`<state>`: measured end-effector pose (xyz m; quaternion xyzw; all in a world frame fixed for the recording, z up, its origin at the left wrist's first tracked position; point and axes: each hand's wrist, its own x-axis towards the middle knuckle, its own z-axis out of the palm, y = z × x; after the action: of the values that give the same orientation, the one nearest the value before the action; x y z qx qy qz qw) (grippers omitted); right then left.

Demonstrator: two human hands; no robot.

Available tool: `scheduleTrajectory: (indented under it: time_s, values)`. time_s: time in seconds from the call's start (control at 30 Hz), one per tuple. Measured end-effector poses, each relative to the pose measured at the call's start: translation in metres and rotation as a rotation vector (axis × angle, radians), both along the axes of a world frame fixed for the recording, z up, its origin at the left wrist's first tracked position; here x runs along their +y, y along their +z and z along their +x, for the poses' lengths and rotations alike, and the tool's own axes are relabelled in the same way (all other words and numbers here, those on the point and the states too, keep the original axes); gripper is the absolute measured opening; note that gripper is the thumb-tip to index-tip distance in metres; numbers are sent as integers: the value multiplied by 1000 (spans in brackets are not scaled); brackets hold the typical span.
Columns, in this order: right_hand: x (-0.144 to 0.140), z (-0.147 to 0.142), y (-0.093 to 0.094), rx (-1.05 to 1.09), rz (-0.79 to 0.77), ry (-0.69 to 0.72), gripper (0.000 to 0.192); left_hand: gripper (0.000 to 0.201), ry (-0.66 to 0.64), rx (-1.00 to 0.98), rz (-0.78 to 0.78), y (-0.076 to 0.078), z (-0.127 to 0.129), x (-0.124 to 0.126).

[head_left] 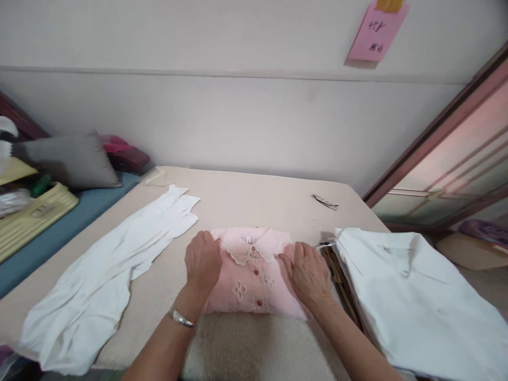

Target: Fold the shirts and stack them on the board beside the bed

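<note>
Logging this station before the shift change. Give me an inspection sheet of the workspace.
Surface: beige textured bed top, bare at the far middle.
Job's things: folded pink blouse with scalloped collar and buttons, lying flat at the near middle.
Clutter: loose white garment spread at left; stack of folded clothes topped by a white shirt at right; spectacles farther back.
Grips: left hand flat on the blouse's left edge, bracelet on the wrist; right hand flat on its right edge. Neither closes around anything.
Cables: nothing seen.
Surroundings: plain wall with pink note; grey cushion at left; sliding door at right.
</note>
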<state>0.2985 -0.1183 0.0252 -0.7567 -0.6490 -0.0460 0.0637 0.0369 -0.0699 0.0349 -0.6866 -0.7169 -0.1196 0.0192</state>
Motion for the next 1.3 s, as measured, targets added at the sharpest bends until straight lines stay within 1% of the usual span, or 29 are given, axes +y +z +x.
scheduleTrajectory:
  time_s: [0.03,0.1,0.2,0.23,0.27,0.3,0.33,0.4,0.43,0.5,0.53,0.57,0.6,0.67,0.7,0.77,0.83,0.9,0.97,1.07,1.1,1.17,1.23,1.3]
  values:
    - [2,-3,-4,21,32,68,63,54,-62,17,67,-6,5,0]
    - [9,-11,-21,72,25,157,75,64,-158,24,112,-27,15,0]
    - [18,-21,-52,126,-49,173,84,73,-186,10,42,-65,21,2]
    - [20,-23,-60,138,-58,166,84,75,-186,6,19,-74,20,4]
    - [21,-23,-64,148,-59,158,83,76,-188,2,1,-78,19,6]
    - [22,-22,-66,160,-62,154,83,78,-193,-8,-16,-79,17,8]
    - [22,-20,-65,175,-76,155,83,78,-203,-29,-38,-76,14,11]
    - [21,-12,-55,222,-126,178,80,69,-187,-126,-81,-63,4,16]
    - [19,-6,-48,251,-138,192,75,61,-135,-210,-102,-55,-3,17]
    - [13,7,-34,332,-109,188,59,44,43,-398,-145,-40,-20,20]
    - [9,14,-28,385,-80,143,52,37,133,-476,-167,-35,-28,20]
    - [6,21,-24,439,-56,65,48,30,203,-532,-190,-32,-35,20]
    - [4,26,-22,489,-46,-34,48,25,242,-570,-215,-30,-41,20]
    - [4,32,-22,555,-85,-213,52,19,258,-628,-259,-31,-44,19]
    - [6,32,-23,570,-121,-261,54,19,266,-672,-280,-32,-42,18]
    - [14,26,-27,584,-203,-267,55,22,281,-791,-330,-33,-33,17]
    - [23,17,-29,595,-260,-244,51,24,276,-944,-402,-30,-22,15]
    - [27,10,-27,608,-265,-247,45,26,249,-1113,-511,-21,-12,10]
    - [26,6,-20,630,-245,-260,38,27,210,-1266,-631,-8,-6,4]
    - [12,9,1,657,-194,-253,31,31,220,-1521,-767,13,-1,-9]
    - [5,13,10,663,-172,-247,30,34,227,-1602,-776,20,1,-14]
    - [-10,27,32,652,-124,-210,28,43,198,-1692,-735,36,13,-25]
    - [-30,49,60,606,-84,-164,25,49,96,-1685,-668,56,35,-39]
    - [-52,79,92,534,-46,-136,23,49,-34,-1671,-644,82,68,-54]
